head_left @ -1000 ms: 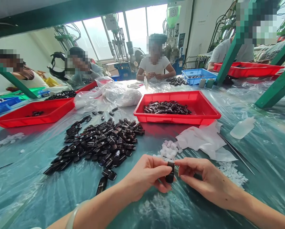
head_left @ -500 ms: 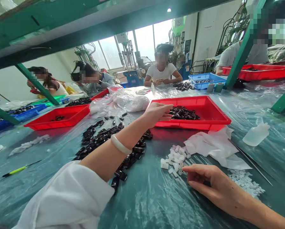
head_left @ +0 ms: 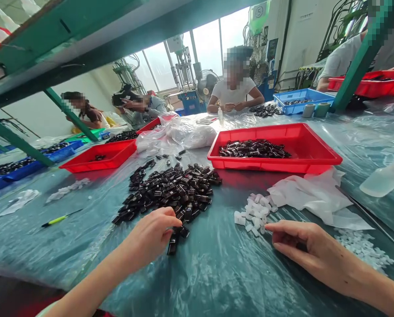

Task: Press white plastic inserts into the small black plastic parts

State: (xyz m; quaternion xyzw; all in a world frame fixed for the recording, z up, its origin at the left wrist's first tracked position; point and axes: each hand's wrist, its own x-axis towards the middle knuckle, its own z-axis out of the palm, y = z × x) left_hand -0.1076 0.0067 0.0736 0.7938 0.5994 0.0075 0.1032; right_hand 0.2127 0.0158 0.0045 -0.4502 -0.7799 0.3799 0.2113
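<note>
My left hand (head_left: 155, 235) is at the near end of a pile of small glossy black rectangular pieces (head_left: 170, 191) on the table. Its fingers are bent and its thumb stands apart, with the fingertips at one black piece (head_left: 184, 232). Lower right, my right hand (head_left: 311, 251) rests half curled, with a gap between thumb and index finger. That index fingertip reaches the edge of a heap of small white plastic pieces (head_left: 254, 213). Behind the piles, a red tray (head_left: 319, 152) holds many more black pieces (head_left: 254, 149).
A crumpled white sheet (head_left: 311, 193), tweezers (head_left: 371, 215), tiny white bits (head_left: 363, 248) and a squeeze bottle (head_left: 383, 178) lie on the right. A yellow-green tool (head_left: 60, 219) and another red tray (head_left: 118, 154) are left. Green shelf posts (head_left: 362, 61) frame the table; several co-workers sit beyond.
My left hand has come back from the red tray to the near end of the black pile. More black pieces show in the tray. My right hand holds its place by the white pieces.
</note>
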